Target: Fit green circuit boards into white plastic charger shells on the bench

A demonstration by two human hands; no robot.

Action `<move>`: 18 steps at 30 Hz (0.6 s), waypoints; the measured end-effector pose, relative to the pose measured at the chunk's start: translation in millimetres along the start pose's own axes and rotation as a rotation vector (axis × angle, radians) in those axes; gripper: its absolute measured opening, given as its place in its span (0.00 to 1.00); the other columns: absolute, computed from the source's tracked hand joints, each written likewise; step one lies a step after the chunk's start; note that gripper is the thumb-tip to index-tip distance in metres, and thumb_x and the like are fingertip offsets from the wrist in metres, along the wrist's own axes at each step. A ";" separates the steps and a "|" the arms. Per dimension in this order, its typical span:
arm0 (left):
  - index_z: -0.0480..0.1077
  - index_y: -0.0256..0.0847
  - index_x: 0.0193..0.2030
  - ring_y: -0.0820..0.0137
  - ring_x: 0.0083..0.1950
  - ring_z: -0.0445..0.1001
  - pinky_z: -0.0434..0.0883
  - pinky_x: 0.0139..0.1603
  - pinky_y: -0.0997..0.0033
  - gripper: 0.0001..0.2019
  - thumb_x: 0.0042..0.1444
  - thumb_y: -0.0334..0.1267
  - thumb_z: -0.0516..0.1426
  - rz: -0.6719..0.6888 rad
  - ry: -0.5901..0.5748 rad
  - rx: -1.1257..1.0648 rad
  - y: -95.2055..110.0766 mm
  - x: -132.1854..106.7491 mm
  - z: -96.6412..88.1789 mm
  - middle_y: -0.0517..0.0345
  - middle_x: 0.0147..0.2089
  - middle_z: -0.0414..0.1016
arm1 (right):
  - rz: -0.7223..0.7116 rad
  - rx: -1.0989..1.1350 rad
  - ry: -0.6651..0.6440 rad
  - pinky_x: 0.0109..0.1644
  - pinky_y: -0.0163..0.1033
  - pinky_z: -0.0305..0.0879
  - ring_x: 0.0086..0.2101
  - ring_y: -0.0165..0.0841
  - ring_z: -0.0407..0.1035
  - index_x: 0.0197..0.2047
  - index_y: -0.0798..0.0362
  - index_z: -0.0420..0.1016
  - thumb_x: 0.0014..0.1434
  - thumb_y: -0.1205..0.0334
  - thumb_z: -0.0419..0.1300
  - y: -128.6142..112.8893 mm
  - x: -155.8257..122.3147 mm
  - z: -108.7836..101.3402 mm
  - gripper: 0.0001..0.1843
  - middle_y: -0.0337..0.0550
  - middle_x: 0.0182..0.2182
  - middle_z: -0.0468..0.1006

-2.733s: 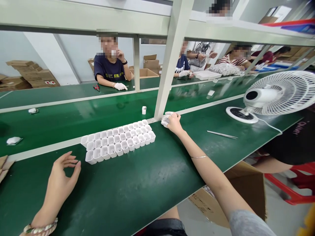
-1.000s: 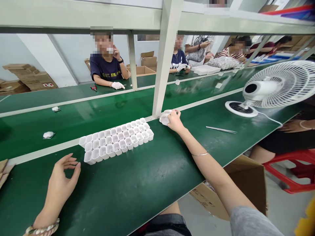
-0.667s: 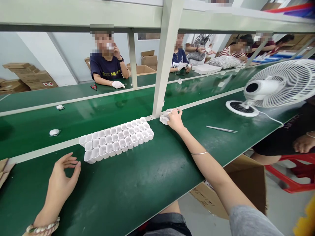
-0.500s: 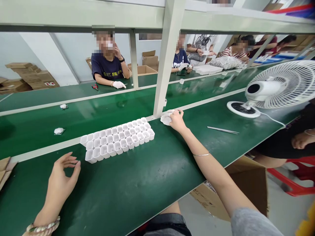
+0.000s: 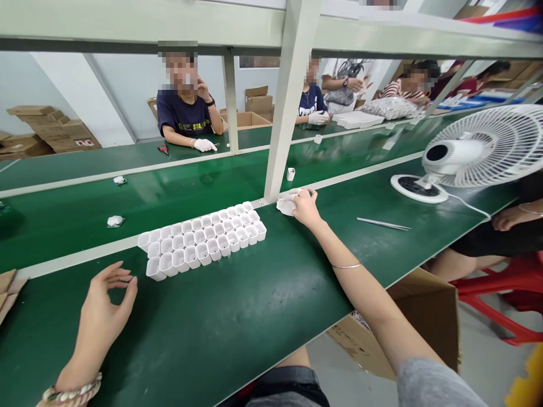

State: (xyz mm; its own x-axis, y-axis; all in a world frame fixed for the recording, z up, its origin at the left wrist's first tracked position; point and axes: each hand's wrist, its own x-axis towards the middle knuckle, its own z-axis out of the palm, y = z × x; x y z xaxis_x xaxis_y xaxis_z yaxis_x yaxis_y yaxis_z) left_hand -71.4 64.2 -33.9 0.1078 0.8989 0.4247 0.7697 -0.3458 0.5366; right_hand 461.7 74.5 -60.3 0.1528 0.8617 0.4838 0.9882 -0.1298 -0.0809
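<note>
A block of several small white square cups (image 5: 203, 240) stands in rows on the green bench. My left hand (image 5: 106, 308) rests on the bench just left of the block, fingers loosely apart and holding nothing. My right hand (image 5: 304, 208) reaches to the foot of the white frame post (image 5: 288, 102) and closes on a crumpled white cloth-like thing (image 5: 287, 204). A thin bracelet sits on my right forearm.
Small white pieces (image 5: 115, 221) and one white cup (image 5: 291, 174) lie on the green conveyor belt behind the bench. A white desk fan (image 5: 470, 152) and metal tweezers (image 5: 384, 224) lie to the right. Co-workers sit across the line; a cardboard box (image 5: 424, 322) stands below.
The white pieces and the cup on the belt have drifted to the right. Both my hands have stayed nearly still.
</note>
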 end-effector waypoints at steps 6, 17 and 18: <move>0.59 0.38 0.63 0.58 0.41 0.77 0.76 0.35 0.59 0.33 0.56 0.55 0.56 -0.007 0.013 -0.005 -3.3 0.0 -2.9 0.47 0.47 0.74 | 0.014 0.053 0.016 0.61 0.58 0.47 0.54 0.51 0.61 0.58 0.56 0.73 0.52 0.66 0.57 3.1 -6.1 -1.6 0.28 0.57 0.48 0.72; 0.61 0.38 0.62 0.56 0.42 0.78 0.75 0.28 0.63 0.35 0.52 0.56 0.56 -0.092 -0.016 0.003 8.2 2.8 -6.5 0.46 0.47 0.75 | 0.179 0.061 0.045 0.57 0.60 0.52 0.46 0.50 0.64 0.30 0.55 0.75 0.52 0.69 0.54 10.2 -3.0 4.2 0.08 0.55 0.37 0.73; 0.61 0.38 0.62 0.56 0.42 0.78 0.75 0.27 0.64 0.35 0.52 0.56 0.56 -0.102 -0.015 0.002 9.1 2.8 -7.5 0.45 0.47 0.75 | 0.175 0.067 0.029 0.56 0.59 0.52 0.46 0.50 0.64 0.30 0.55 0.75 0.51 0.70 0.54 12.2 -4.7 2.9 0.09 0.55 0.37 0.73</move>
State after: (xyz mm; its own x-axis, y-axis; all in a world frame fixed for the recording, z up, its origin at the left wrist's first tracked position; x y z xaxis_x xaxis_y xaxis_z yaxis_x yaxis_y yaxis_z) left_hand -68.8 61.6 -22.3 0.0382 0.9335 0.3565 0.7782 -0.2516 0.5755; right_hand 473.1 70.4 -66.1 0.3230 0.8145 0.4819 0.9442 -0.2425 -0.2230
